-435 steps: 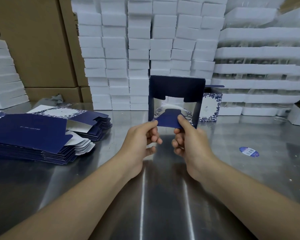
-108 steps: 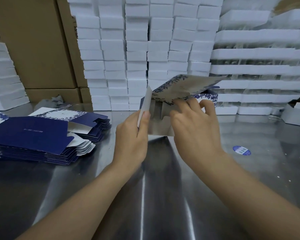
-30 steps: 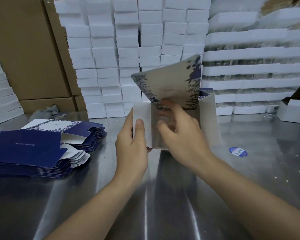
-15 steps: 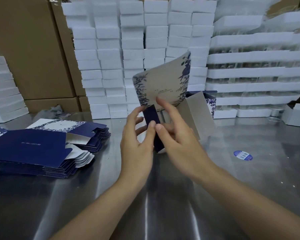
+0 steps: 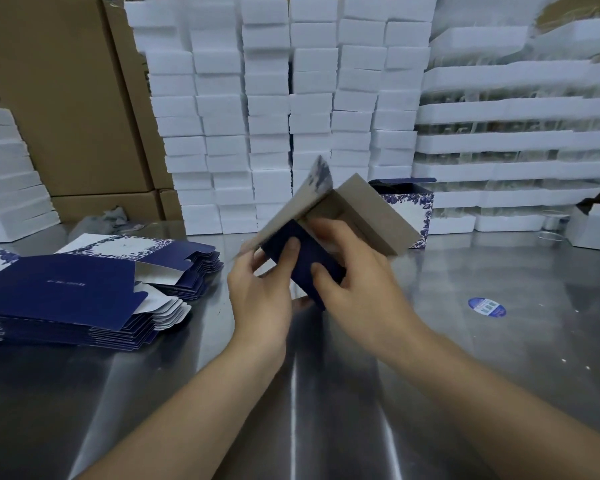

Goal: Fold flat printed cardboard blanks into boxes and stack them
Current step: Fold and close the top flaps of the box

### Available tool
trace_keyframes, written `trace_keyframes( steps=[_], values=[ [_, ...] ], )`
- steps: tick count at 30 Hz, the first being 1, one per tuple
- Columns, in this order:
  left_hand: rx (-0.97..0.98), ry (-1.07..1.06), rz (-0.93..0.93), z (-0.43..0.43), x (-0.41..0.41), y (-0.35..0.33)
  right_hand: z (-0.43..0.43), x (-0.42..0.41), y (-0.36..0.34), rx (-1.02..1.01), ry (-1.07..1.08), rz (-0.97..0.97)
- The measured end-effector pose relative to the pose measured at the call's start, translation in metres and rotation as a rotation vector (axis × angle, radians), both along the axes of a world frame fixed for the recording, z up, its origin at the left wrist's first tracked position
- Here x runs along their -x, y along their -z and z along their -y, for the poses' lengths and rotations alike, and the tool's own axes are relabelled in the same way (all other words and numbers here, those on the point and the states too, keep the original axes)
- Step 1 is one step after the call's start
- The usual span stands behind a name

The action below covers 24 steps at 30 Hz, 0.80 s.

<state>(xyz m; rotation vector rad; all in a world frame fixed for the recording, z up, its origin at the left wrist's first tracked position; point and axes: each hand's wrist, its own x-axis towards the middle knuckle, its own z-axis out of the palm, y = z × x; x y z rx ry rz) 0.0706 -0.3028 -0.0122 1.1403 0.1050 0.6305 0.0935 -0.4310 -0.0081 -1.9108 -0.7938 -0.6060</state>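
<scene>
Both grip the box (image 5: 361, 209): my left hand (image 5: 260, 299) and right hand (image 5: 357, 282) now pinch its blue side, tilted over; flaps remain open, closing comes next.

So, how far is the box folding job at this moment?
Done: one folded box stands at the back of the table. In hand: the left hand and right hand hold a half-folded box, its lid and flap open. Left: closing it, then the thick pile of flat blanks on the left.

both forearms reach forward, left hand (image 5: 262, 292) and right hand (image 5: 357, 271) curled in a grip, thumbs uppermost.
</scene>
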Motion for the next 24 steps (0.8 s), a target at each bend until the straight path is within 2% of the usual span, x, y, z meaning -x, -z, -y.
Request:
trace_keyframes(
  steps=[4,6,7,11,14,19,24],
  values=[
    [0.204,-0.057,-0.070,-0.011,-0.006,0.002,-0.005,0.006,0.003,0.049,0.035,0.303],
    [0.285,-0.050,-0.175,-0.015,-0.009,0.003,-0.011,0.014,0.010,0.025,-0.002,0.285],
    [0.316,-0.044,-0.226,-0.016,-0.009,0.004,-0.015,0.019,0.014,0.009,-0.035,0.191],
    [0.446,-0.004,-0.268,-0.010,-0.009,0.003,-0.029,0.026,0.029,-0.091,-0.189,-0.400],
    [0.445,0.098,-0.329,-0.006,-0.011,0.011,-0.031,0.024,0.027,-0.223,-0.239,-0.720],
    [0.363,0.176,-0.418,0.004,-0.005,0.016,-0.028,0.013,0.022,-0.460,-0.175,-0.945],
    [0.324,0.211,-0.401,0.011,-0.002,0.016,-0.026,0.006,0.026,-0.588,-0.226,-0.972]
  ],
)
